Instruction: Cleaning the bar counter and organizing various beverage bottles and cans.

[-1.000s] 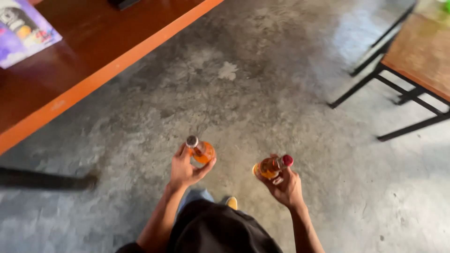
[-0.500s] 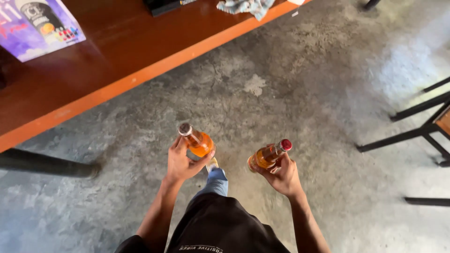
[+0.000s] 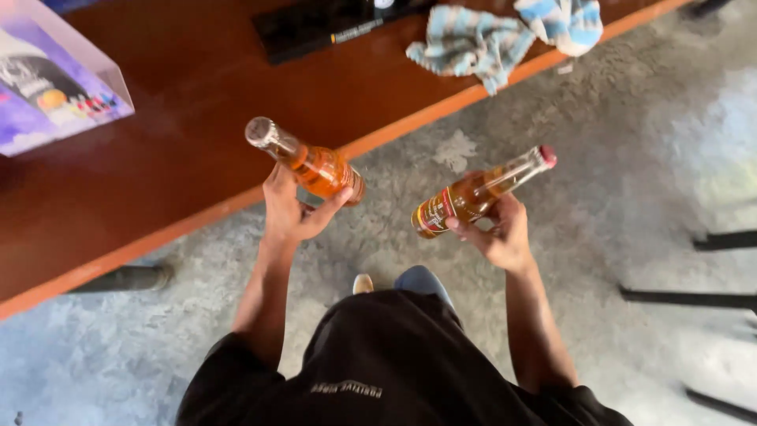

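**Two amber bottles held beside a wooden counter**

Nearest the camera is the person's own black shirt (image 3: 394, 379), well short of the counter, with one foot just visible on the grey concrete floor (image 3: 441, 150) beyond it.

The left hand (image 3: 288, 213) is wrapped around the lower body of a glass bottle (image 3: 311, 164) filled with orange liquid. The fingers curl under it and the thumb presses on its side, so the grip is closed on the bottle. This bottle tilts with its silver-capped neck pointing up and left, lying over the orange edge of the counter (image 3: 197, 110).

The right hand (image 3: 497, 233) closes around a second bottle (image 3: 473, 193), also amber, with a red label and a red cap. Fingers and thumb pinch its body near the base. It leans with its neck pointing right, and stays over the floor, just off the counter's edge.

Farther on, a blue and white cloth (image 3: 497, 35) lies crumpled on the counter near its edge. A black mat (image 3: 331, 24) sits behind it. A purple printed stand (image 3: 55, 87) rests at the counter's left end.
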